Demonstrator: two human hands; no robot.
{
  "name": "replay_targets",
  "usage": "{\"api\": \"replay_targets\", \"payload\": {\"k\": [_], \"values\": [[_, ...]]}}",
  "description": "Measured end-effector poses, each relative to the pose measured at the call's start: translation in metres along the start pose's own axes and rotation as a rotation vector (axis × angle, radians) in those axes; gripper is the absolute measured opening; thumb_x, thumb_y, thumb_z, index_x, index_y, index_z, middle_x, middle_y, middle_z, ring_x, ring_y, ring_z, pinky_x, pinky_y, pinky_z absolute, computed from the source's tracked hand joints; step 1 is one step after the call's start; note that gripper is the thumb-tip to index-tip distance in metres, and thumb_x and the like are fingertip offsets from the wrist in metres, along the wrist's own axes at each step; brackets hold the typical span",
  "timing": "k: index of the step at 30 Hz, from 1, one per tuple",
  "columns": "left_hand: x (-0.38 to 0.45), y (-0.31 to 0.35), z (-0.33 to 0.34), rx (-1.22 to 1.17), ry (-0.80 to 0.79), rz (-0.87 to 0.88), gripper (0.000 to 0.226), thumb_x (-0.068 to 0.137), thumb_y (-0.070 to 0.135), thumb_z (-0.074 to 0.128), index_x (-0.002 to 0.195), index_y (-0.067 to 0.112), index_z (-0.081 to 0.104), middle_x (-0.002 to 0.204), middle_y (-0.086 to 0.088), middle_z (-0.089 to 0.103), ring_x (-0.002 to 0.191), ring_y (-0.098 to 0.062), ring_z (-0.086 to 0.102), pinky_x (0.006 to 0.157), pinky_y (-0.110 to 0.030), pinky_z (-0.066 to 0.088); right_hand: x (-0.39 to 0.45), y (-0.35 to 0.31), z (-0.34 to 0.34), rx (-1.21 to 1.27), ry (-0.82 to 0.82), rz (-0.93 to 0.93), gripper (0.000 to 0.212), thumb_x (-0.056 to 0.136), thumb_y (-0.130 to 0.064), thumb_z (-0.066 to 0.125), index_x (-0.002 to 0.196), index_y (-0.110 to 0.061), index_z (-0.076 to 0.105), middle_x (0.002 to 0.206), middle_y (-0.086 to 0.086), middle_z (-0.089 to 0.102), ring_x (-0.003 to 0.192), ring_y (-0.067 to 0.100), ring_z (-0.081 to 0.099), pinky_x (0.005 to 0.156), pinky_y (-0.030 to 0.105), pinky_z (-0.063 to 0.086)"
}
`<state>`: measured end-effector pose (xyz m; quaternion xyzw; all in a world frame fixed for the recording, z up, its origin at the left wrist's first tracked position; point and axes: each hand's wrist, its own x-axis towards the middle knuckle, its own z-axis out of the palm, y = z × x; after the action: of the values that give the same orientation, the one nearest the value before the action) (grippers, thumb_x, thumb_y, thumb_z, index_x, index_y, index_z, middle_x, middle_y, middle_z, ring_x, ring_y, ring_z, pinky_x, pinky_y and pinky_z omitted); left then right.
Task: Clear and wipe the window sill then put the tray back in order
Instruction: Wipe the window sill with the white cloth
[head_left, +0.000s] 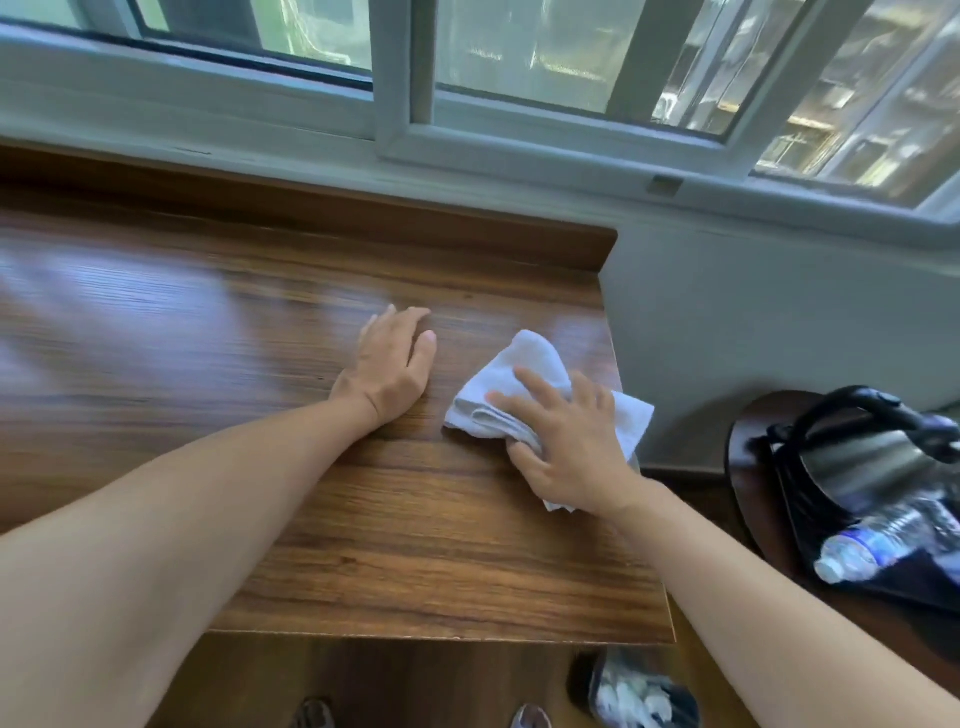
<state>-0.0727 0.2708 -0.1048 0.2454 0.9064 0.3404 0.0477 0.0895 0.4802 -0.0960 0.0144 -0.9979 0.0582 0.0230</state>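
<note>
A wide wooden window sill (208, 332) runs under the window. My right hand (566, 447) presses a crumpled white cloth (524, 369) flat on the sill near its right end, fingers spread over it and thumb tucked under a fold. My left hand (389, 364) rests palm down on the bare wood just left of the cloth, holding nothing. A black tray (810, 525) sits off to the right on a dark round table (748, 467), carrying a steel kettle (872, 457) with a black handle and a plastic water bottle (878, 545) lying on its side.
The grey window frame (415, 150) and a raised wooden back lip border the sill's far side. A grey wall (753, 322) stands right of the sill's end. Below the front edge, a dark bin (634, 691) with white scraps stands on the floor beside my feet.
</note>
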Motion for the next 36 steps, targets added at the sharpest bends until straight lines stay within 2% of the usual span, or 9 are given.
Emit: {"api": "replay_targets", "payload": {"k": [7, 9, 11, 16, 19, 22, 25, 31, 36], "values": [[-0.018, 0.009, -0.013, -0.114, -0.051, 0.033, 0.063, 0.099, 0.055, 0.033, 0.129, 0.010, 0.064, 0.124, -0.011, 0.067, 0.128, -0.033, 0.053, 0.116, -0.047, 0.034, -0.083, -0.081, 0.001, 0.060, -0.026, -0.058, 0.058, 0.081, -0.044, 0.056, 0.139, -0.051, 0.051, 0.159, -0.006, 0.044, 0.137, 0.045, 0.041, 0.103, 0.060, 0.036], [-0.022, -0.001, -0.024, -0.128, -0.037, 0.044, 0.053, 0.103, 0.049, 0.047, 0.133, 0.009, 0.062, 0.129, -0.010, 0.065, 0.126, -0.028, 0.056, 0.107, -0.034, 0.039, -0.098, -0.094, 0.005, 0.060, -0.007, -0.052, 0.059, 0.081, -0.043, 0.058, 0.140, -0.049, 0.052, 0.159, -0.005, 0.044, 0.138, 0.043, 0.041, 0.103, 0.060, 0.036], [-0.023, -0.027, -0.044, -0.013, -0.066, 0.056, 0.057, 0.102, 0.055, 0.052, 0.139, 0.012, 0.058, 0.140, -0.009, 0.061, 0.136, -0.027, 0.051, 0.111, -0.035, 0.037, -0.097, -0.095, 0.007, 0.085, 0.061, 0.016, 0.054, 0.083, -0.044, 0.058, 0.137, -0.046, 0.057, 0.155, -0.004, 0.048, 0.132, 0.039, 0.045, 0.099, 0.058, 0.039], [-0.054, -0.142, -0.124, 0.404, -0.128, -0.064, 0.105, 0.080, 0.094, 0.015, 0.158, 0.027, 0.037, 0.171, -0.007, 0.021, 0.159, -0.034, 0.012, 0.126, -0.051, 0.014, -0.024, -0.072, -0.005, 0.092, 0.123, 0.646, 0.062, 0.085, -0.062, 0.026, 0.136, -0.046, 0.057, 0.149, -0.003, 0.050, 0.123, 0.044, 0.049, 0.101, 0.058, 0.036], [-0.081, -0.206, -0.179, 0.542, -0.110, -0.196, 0.101, 0.081, 0.095, 0.013, 0.161, 0.036, 0.024, 0.174, -0.006, 0.007, 0.158, -0.043, 0.002, 0.125, -0.057, 0.003, 0.024, -0.071, -0.009, 0.107, 0.032, 0.958, 0.065, 0.085, -0.061, 0.021, 0.143, -0.050, 0.047, 0.163, -0.004, 0.034, 0.138, 0.046, 0.032, 0.112, 0.061, 0.027], [-0.103, -0.241, -0.210, 0.578, -0.153, -0.352, 0.096, 0.082, 0.095, 0.013, 0.163, 0.043, 0.012, 0.174, -0.011, -0.005, 0.155, -0.051, -0.009, 0.124, -0.059, -0.007, 0.053, -0.102, 0.003, 0.005, -0.005, 1.063, 0.052, 0.094, -0.057, 0.033, 0.146, -0.052, 0.042, 0.168, 0.001, 0.022, 0.142, 0.051, 0.023, 0.113, 0.062, 0.025], [-0.112, -0.250, -0.211, 0.601, -0.171, -0.361, 0.101, 0.076, 0.096, 0.001, 0.163, 0.046, 0.004, 0.173, -0.011, -0.007, 0.154, -0.052, -0.012, 0.123, -0.059, -0.011, 0.077, -0.143, 0.010, 0.000, -0.003, 1.018, 0.048, 0.096, -0.054, 0.038, 0.144, -0.050, 0.042, 0.169, 0.004, 0.018, 0.140, 0.052, 0.024, 0.110, 0.061, 0.026], [-0.113, -0.246, -0.207, 0.522, -0.096, -0.354, 0.079, 0.095, 0.080, 0.020, 0.162, 0.040, 0.016, 0.174, -0.009, 0.003, 0.156, -0.048, -0.008, 0.125, -0.057, -0.010, 0.119, -0.236, 0.026, -0.003, -0.061, 0.733, 0.053, 0.096, -0.055, 0.040, 0.149, -0.049, 0.034, 0.170, 0.006, 0.013, 0.143, 0.055, 0.014, 0.110, 0.066, 0.024], [-0.122, -0.249, -0.218, 0.014, 0.192, -0.369, 0.072, 0.098, 0.060, 0.034, 0.153, 0.016, 0.046, 0.166, -0.010, 0.035, 0.159, -0.031, 0.014, 0.129, -0.049, 0.002, 0.153, -0.311, 0.036, 0.054, -0.083, 0.458, 0.060, 0.096, -0.056, 0.038, 0.154, -0.049, 0.026, 0.171, 0.005, 0.005, 0.145, 0.057, 0.003, 0.110, 0.065, 0.020]]}}
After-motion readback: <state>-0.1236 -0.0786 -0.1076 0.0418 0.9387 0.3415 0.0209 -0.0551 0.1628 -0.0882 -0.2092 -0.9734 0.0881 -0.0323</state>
